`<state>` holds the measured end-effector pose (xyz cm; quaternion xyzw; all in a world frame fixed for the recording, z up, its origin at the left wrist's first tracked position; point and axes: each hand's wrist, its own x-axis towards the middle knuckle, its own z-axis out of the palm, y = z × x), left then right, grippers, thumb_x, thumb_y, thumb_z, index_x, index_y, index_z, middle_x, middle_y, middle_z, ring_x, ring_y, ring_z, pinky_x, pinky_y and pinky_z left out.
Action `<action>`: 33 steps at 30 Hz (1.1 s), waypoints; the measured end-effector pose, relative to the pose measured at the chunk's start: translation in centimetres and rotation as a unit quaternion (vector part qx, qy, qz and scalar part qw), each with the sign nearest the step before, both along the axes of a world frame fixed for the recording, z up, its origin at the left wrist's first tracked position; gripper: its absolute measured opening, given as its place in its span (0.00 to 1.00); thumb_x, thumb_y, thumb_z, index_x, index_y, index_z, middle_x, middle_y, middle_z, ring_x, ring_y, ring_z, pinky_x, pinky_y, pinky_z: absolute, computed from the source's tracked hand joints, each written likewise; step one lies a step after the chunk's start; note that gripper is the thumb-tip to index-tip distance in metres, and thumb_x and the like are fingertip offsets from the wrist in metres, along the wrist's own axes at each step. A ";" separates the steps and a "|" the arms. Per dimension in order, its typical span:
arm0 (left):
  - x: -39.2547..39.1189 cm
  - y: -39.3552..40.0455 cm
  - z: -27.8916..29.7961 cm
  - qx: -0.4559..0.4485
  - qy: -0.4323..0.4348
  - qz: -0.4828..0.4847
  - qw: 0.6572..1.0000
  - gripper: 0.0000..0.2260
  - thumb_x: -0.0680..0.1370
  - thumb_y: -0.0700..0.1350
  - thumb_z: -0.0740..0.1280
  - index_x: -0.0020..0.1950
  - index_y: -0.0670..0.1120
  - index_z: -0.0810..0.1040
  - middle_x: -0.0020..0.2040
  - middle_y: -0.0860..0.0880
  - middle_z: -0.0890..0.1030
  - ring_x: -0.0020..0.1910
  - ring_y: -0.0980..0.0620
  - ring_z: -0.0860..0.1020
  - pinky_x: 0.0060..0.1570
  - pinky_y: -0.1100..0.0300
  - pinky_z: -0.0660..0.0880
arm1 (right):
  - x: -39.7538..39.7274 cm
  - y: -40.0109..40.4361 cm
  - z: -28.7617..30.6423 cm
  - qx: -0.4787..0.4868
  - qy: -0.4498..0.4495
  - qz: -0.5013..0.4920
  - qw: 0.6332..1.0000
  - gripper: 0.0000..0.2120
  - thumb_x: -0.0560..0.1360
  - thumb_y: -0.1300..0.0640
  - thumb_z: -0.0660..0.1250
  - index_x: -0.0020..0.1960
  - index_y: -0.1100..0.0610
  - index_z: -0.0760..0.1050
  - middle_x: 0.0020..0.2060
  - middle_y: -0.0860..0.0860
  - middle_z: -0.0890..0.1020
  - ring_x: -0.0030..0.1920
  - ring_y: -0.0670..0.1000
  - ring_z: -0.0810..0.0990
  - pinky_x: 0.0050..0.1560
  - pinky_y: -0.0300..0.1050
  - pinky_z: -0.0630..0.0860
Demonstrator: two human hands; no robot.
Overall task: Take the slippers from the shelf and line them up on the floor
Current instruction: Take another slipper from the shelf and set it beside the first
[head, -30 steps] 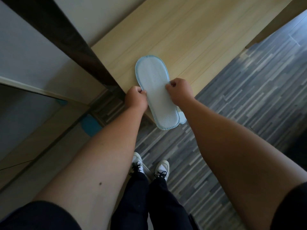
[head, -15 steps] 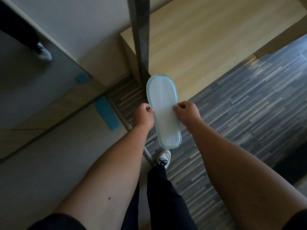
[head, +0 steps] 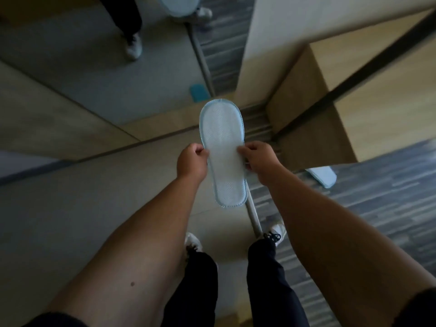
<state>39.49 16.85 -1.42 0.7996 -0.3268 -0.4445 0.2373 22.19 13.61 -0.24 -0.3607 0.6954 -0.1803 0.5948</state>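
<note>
A flat white slipper (head: 223, 147) with pale blue stitched edging is held sole-up in the air in front of me, its long axis pointing away. My left hand (head: 192, 160) pinches its left edge and my right hand (head: 258, 159) pinches its right edge, both near the middle. Another pale slipper (head: 322, 176) lies on the grey striped floor to the right, by the foot of the wooden shelf (head: 377, 109). The shelf's light wood surface fills the upper right.
A mirror (head: 94, 67) on the left reflects legs, shoes and the held slipper. A metal floor strip (head: 253, 215) divides the beige floor from the grey striped floor. My two feet in white shoes (head: 273, 234) straddle it. A blue patch (head: 199, 92) shows in the mirror.
The view has swung left, away from the shelf; the slipper, still gripped by both hands, has left the shelf top and now hangs over the floor by the mirror.
</note>
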 end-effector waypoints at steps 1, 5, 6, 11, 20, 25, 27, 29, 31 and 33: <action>2.0 0.4 -0.2 -0.001 -0.005 0.007 1.000 0.06 0.76 0.47 0.65 0.48 0.46 0.78 0.44 0.45 0.83 0.44 0.43 0.82 0.48 0.48 0.79 | 2.2 0.1 -0.3 0.004 -0.008 0.007 1.000 0.06 0.75 0.56 0.70 0.45 0.59 0.78 0.43 0.56 0.82 0.43 0.54 0.81 0.38 0.44 0.80; 8.5 1.6 -1.3 0.003 -0.012 0.028 1.000 0.10 0.77 0.49 0.64 0.52 0.44 0.78 0.50 0.43 0.83 0.49 0.42 0.81 0.52 0.46 0.78 | 9.4 0.6 -1.6 -0.012 -0.014 0.024 1.000 0.06 0.74 0.55 0.69 0.43 0.58 0.77 0.42 0.56 0.81 0.45 0.56 0.81 0.47 0.53 0.81; 9.7 1.8 -1.7 0.002 -0.016 0.037 0.999 0.11 0.77 0.49 0.64 0.52 0.43 0.78 0.51 0.42 0.82 0.50 0.42 0.80 0.53 0.47 0.78 | 10.8 0.7 -1.9 -0.023 -0.006 0.032 0.999 0.07 0.74 0.54 0.69 0.43 0.58 0.77 0.41 0.55 0.81 0.44 0.55 0.81 0.45 0.52 0.81; 11.8 1.6 -3.7 -0.019 -0.026 0.076 0.997 0.10 0.78 0.48 0.64 0.54 0.43 0.78 0.53 0.43 0.82 0.52 0.43 0.79 0.54 0.53 0.76 | 15.1 0.7 -3.7 -0.089 0.048 0.061 0.993 0.05 0.74 0.53 0.68 0.43 0.53 0.73 0.39 0.50 0.79 0.39 0.47 0.80 0.33 0.37 0.74; 11.1 0.0 -6.7 -0.023 0.254 0.207 0.944 0.11 0.80 0.48 0.61 0.55 0.45 0.78 0.52 0.44 0.83 0.50 0.48 0.83 0.51 0.54 0.80 | 17.2 1.1 -8.7 -0.182 0.053 0.243 0.951 0.06 0.76 0.55 0.67 0.53 0.52 0.79 0.45 0.41 0.79 0.44 0.39 0.78 0.43 0.29 0.70; 11.9 0.1 -9.0 -0.008 0.233 0.236 0.943 0.10 0.82 0.44 0.58 0.54 0.41 0.77 0.52 0.39 0.82 0.48 0.44 0.83 0.47 0.52 0.81 | 16.0 -0.4 -10.5 -0.187 0.054 0.234 0.953 0.09 0.78 0.52 0.64 0.53 0.53 0.80 0.46 0.44 0.80 0.47 0.43 0.78 0.41 0.28 0.69; 12.3 0.2 -10.1 -0.004 0.224 0.224 0.949 0.11 0.82 0.45 0.57 0.53 0.40 0.76 0.52 0.39 0.81 0.49 0.43 0.82 0.49 0.49 0.81 | 15.8 -1.7 -11.7 -0.175 0.081 0.191 0.963 0.10 0.78 0.51 0.63 0.55 0.54 0.78 0.48 0.47 0.80 0.48 0.45 0.77 0.43 0.34 0.70; 12.8 0.3 -11.2 0.000 0.219 0.207 0.954 0.11 0.82 0.45 0.57 0.52 0.42 0.77 0.51 0.40 0.81 0.49 0.43 0.82 0.47 0.51 0.81 | 15.8 -3.0 -13.3 -0.135 0.115 0.187 0.966 0.14 0.77 0.51 0.64 0.59 0.56 0.76 0.49 0.50 0.79 0.47 0.47 0.77 0.44 0.39 0.69; 13.3 0.6 -12.7 0.004 0.221 0.198 0.955 0.10 0.81 0.45 0.57 0.50 0.44 0.77 0.51 0.40 0.82 0.49 0.43 0.82 0.47 0.51 0.81 | 16.0 -3.9 -15.2 -0.070 0.099 0.197 0.973 0.12 0.76 0.53 0.66 0.57 0.57 0.77 0.46 0.52 0.79 0.42 0.49 0.77 0.41 0.40 0.70; 13.9 0.5 -14.6 0.011 0.203 0.191 0.960 0.09 0.81 0.46 0.59 0.48 0.46 0.78 0.50 0.40 0.82 0.49 0.42 0.82 0.49 0.48 0.81 | 16.1 -4.4 -17.2 -0.016 0.058 0.193 0.979 0.05 0.75 0.55 0.68 0.47 0.56 0.79 0.41 0.55 0.81 0.38 0.51 0.78 0.36 0.43 0.74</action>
